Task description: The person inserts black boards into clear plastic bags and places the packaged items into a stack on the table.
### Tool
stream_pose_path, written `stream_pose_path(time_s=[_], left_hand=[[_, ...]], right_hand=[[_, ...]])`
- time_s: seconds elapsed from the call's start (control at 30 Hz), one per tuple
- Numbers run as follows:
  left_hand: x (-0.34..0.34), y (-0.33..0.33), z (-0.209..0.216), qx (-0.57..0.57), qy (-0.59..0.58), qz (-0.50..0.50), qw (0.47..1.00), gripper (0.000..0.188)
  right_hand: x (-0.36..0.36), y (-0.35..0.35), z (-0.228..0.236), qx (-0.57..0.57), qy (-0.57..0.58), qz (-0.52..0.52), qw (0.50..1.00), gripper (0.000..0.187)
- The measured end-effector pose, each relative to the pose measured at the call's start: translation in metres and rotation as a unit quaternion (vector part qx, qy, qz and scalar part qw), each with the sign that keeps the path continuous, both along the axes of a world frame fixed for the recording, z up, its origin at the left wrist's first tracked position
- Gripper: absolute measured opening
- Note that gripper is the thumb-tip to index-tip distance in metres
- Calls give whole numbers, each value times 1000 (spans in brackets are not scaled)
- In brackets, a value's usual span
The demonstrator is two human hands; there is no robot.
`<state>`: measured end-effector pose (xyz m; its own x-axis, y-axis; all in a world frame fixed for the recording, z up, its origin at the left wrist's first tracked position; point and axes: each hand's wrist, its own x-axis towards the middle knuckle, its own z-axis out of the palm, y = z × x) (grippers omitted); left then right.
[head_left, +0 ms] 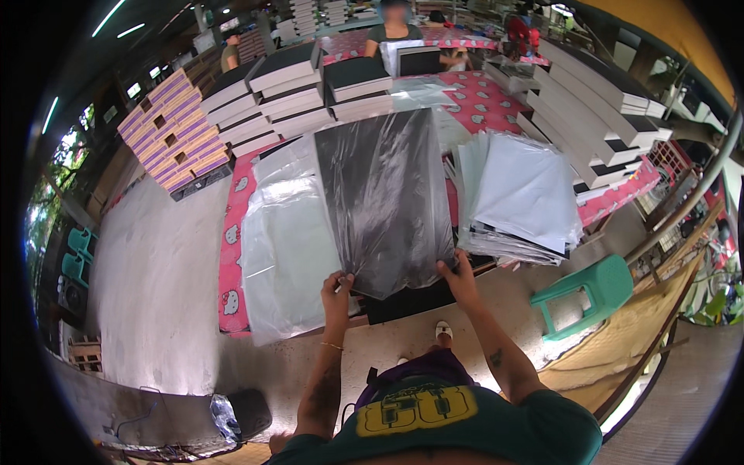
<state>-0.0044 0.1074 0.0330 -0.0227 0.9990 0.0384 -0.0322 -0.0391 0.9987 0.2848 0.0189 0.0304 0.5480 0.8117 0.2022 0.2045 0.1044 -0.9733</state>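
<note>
A flat black panel in a clear plastic bag (387, 201) lies before me, tilted up a little over the table's near edge. At its near left corner my left hand (338, 285) pinches the plastic. My right hand (459, 277) grips the near right corner, its thumb on top. To the left lies a spread of clear plastic bags (288, 256). On the right is a pile of bagged flat pieces (523, 194), white on top. Another black piece (415, 301) shows under the near edge of the bagged panel.
Stacks of black-topped white boxes (291, 85) stand along the table's far left. More such boxes (597, 116) rise at the right. A green plastic stool (587, 294) is on the floor at my right. Across the pink table (234, 267), a person (394, 35) handles a black piece.
</note>
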Motion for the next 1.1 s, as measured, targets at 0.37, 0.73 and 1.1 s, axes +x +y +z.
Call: stream_pose_path(time_s=[0.37,0.73,1.1], left_hand=[[-21,-11,29,69,213,-115,968,23],[-108,13,8,162,410,-76,894,10],[34,-51,129,226,156,-157,949,20]], right_hand=[[155,-52,98,107,320,-129,933,51],[251,-80,91,18,-35,-367,929,53],[-121,-18,61,-82,395,355,844,36]])
